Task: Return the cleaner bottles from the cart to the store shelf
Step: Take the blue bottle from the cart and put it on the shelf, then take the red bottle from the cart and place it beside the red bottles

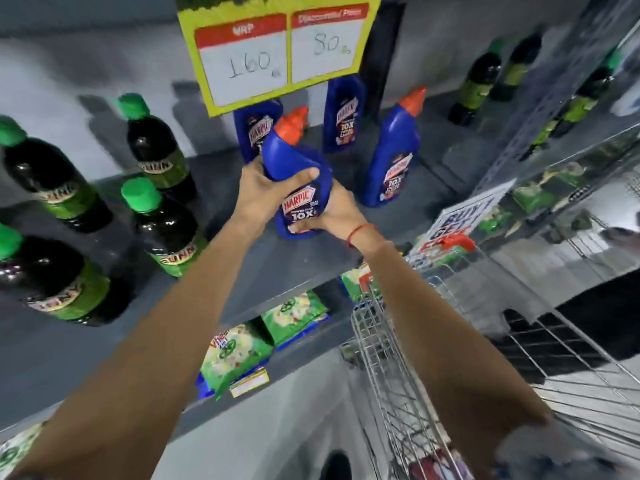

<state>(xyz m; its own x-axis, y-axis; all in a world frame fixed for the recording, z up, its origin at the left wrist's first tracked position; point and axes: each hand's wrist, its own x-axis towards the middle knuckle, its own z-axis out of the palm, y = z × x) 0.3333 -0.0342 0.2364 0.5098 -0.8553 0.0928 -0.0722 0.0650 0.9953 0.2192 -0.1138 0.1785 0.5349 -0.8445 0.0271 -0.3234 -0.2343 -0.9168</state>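
A blue Harpic cleaner bottle with an orange-red cap is held over the grey store shelf, its base at the shelf surface. My left hand wraps its upper body from the left. My right hand grips its lower part from the right, thumb across the label. Three more blue Harpic bottles stand behind on the shelf: one at the right and two at the back, partly hidden by a yellow price sign. The wire cart is at the lower right.
Dark bottles with green caps fill the shelf's left side, and more stand at the far right. The yellow price sign hangs above. Green packets lie on the lower shelf. A "Buy 1" card sticks out by the cart.
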